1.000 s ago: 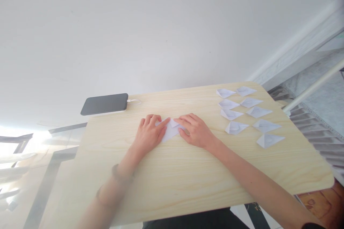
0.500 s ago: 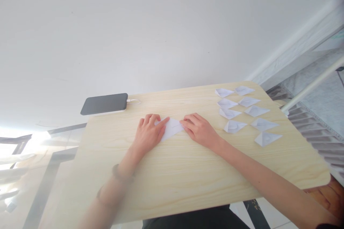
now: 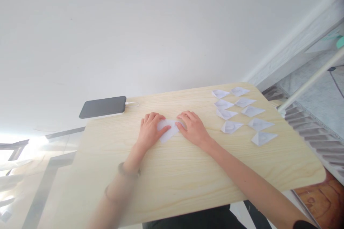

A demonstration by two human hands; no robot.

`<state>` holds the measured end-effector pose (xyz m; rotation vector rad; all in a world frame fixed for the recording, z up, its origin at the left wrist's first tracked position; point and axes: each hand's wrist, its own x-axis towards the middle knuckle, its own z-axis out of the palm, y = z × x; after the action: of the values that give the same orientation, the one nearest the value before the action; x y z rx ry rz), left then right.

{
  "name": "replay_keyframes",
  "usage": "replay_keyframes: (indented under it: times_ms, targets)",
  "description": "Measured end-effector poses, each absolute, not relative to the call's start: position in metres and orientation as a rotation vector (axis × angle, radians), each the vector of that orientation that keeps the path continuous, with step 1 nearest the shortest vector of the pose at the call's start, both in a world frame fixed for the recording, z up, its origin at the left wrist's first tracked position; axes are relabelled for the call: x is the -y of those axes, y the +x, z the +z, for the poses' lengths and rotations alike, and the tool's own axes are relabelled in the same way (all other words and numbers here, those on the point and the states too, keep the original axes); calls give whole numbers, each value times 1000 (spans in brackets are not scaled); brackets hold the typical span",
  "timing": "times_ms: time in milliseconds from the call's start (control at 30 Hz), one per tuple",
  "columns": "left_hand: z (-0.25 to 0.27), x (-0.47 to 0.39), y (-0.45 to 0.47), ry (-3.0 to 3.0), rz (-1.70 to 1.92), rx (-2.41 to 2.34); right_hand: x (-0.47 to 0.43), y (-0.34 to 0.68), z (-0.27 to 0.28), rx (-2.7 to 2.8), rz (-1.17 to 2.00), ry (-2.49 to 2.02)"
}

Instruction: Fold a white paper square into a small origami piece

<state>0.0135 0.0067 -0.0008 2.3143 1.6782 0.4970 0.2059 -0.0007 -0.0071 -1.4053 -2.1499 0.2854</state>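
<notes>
In the head view, nine folded paper pieces (image 3: 231,127) lie in two uneven columns on the right of the wooden table (image 3: 172,182), apparently finished, while one white sheet (image 3: 166,136) lies flat between the hands and seems only partway folded, lacking their long pointed outline. The left hand (image 3: 148,129) rests on the sheet's left side, thumb stretched out over the paper and away from the curled fingers. The right hand (image 3: 194,127) is at the other end, its thumb and fingertips parted around the paper; glare and blur hide the creases, so I cannot tell whether either hand pinches a fold. Half a second earlier, the left index finger pointed across the sheet and the right fingertips were bunched at its right tip; now the left thumb reaches across instead, and the right hand is spread nearer the middle. The nine pieces keep their arrangement.
</notes>
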Motion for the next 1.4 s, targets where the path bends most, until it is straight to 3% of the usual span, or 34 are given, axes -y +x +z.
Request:
replay_keyframes:
  times_ms: [500,1400]
  targets:
    - [5,-3,7,1964,733,-1432,-2,193,-7,2181,563,-1162]
    - [7,-1,-1,1959,610,-1306,-1,199,-5,2057,784,-1055]
